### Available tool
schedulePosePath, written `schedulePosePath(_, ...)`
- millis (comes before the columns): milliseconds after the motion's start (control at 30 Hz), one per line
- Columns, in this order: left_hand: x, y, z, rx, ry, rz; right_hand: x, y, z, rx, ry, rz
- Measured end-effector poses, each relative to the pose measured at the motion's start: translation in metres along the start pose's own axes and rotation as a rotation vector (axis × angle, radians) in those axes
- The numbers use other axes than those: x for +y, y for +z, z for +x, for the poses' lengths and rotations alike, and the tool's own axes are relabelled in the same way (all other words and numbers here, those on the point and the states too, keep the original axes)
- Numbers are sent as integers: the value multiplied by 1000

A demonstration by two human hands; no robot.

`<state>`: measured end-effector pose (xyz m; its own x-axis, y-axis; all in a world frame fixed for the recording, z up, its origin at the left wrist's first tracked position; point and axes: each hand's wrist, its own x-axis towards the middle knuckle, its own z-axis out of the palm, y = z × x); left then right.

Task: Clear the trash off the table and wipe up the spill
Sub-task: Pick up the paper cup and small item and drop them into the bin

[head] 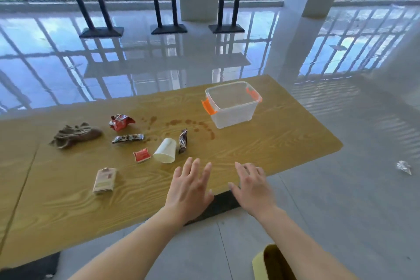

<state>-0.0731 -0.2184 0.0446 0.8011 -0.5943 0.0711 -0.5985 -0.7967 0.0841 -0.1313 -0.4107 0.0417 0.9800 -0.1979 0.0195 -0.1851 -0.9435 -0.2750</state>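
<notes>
On the wooden table (261,143) a white paper cup (166,150) lies on its side. Around it are a crumpled red wrapper (121,122), two dark snack wrappers (128,138) (183,141), a small red sachet (141,155) and a beige packet (105,180). A brown spill (181,124) dots the table behind the cup. A brown cloth (76,134) is bunched at the left. My left hand (189,188) hovers open just in front of the cup. My right hand (253,185) is open over the table's near edge. Both hold nothing.
A clear plastic bin with orange latches (231,104) stands at the table's far right. A yellow bin's rim (270,261) shows on the floor by my right arm. A crumpled clear scrap (404,167) lies on the floor at right. Other tables stand far behind.
</notes>
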Motion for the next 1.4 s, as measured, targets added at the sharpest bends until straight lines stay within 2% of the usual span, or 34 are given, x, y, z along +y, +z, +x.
schedulePosePath(500, -164, -26, -51, 25, -355, 14, -153, 24, 82, -89, -244, 6)
schedulePosePath(600, -197, -20, -59, 3, -430, -33, -176, 36, 97, -142, -235, 4)
schedulePosePath(767, -242, 0, -68, -77, -479, -64, -201, 61, 121, -224, -119, -2)
schedulePosePath(933, -259, 16, -58, -157, -487, -87, -210, 81, 147, -258, 10, 14)
schedulePosePath(1067, -263, 34, -45, -198, -519, -120, -210, 93, 166, -272, 45, 38)
schedulePosePath(1267, -262, 54, -32, -268, -591, -147, -208, 113, 188, -357, 39, -19)
schedulePosePath(1400, -262, 55, -24, -273, -622, -165, -208, 118, 196, -344, -12, -77)
